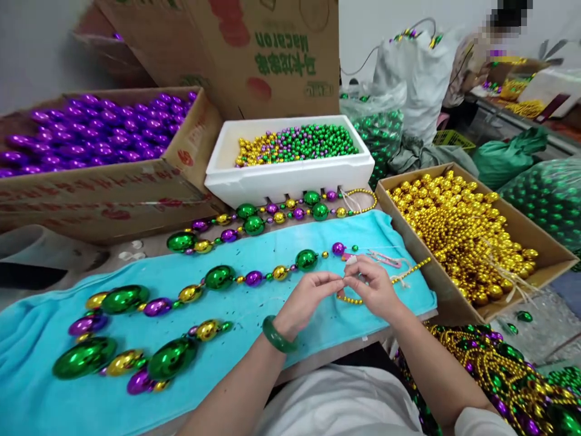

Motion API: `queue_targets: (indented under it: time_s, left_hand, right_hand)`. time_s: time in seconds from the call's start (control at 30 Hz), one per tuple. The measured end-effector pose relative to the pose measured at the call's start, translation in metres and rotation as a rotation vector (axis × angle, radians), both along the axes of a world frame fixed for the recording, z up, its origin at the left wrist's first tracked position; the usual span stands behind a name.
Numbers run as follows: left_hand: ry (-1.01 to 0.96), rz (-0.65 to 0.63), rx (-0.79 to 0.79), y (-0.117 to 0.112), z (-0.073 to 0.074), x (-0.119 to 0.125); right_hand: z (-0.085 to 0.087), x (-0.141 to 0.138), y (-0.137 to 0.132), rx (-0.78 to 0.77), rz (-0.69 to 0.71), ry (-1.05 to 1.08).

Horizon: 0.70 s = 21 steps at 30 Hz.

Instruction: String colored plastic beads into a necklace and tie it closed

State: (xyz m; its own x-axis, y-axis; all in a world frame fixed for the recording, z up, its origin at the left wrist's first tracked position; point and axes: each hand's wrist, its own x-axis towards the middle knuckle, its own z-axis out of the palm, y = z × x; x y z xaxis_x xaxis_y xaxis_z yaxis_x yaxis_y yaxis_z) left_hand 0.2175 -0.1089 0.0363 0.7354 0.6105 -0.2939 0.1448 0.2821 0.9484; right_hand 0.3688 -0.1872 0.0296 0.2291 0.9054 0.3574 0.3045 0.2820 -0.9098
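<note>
Both hands meet fingertip to fingertip over the towel, the left hand just left of the right hand. A string of small beads trails right from the grip. Left of it a bead necklace runs along the towel. Behind lies a second necklace, and behind that a foam box holding mixed beads. Right of the grip stands a cardboard box of beads; far left behind, another carton.
</note>
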Motion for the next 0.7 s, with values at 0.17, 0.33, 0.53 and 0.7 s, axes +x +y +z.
queue_targets:
  time_s: [0.17, 0.33, 0.53, 0.7]
  left_hand:
    - [-0.237, -0.013, -0.176, 0.002, -0.007, -0.001]
    - [-0.390, -0.004, -0.395, -0.003, -0.005, 0.005]
    - [-0.315, 0.115, -0.543, -0.008, -0.003, 0.016]
    - [-0.303, 0.257, -0.608, -0.009, -0.006, 0.025]
  right_hand:
    - [0.024, -0.002, 0.002, 0.072, -0.015, 0.006]
    - [0.041, 0.002, 0.009, 0.153, -0.075, 0.051]
    - [0.022, 0.022, 0.014, 0.177, -0.258, 0.016]
    - [-0.016, 0.030, 0.013, 0.070, -0.377, -0.026]
